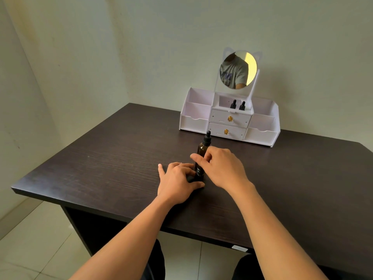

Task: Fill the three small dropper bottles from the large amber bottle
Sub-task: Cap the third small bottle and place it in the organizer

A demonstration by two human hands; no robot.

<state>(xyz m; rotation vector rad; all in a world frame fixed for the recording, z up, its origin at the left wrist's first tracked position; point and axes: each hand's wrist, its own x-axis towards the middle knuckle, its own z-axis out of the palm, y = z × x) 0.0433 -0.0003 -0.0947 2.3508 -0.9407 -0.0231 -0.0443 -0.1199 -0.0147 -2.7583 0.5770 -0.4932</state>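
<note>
Closely, left hand (177, 182) grips the small dropper bottle (199, 175), right hand (224, 168) pinches its cap (200, 169).

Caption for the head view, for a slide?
Left hand and right hand grip a small dropper bottle, large amber bottle behind; two more in the organizer.

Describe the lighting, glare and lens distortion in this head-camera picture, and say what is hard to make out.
Head view: soft, even light, only faint shadows on the table; a bright yellow reflection fills one side of the mirror; the wide lens tilts the wall corner and slants the table edges; the small bottle, gripped by the left hand and right hand, blends into the dark wood.
</note>
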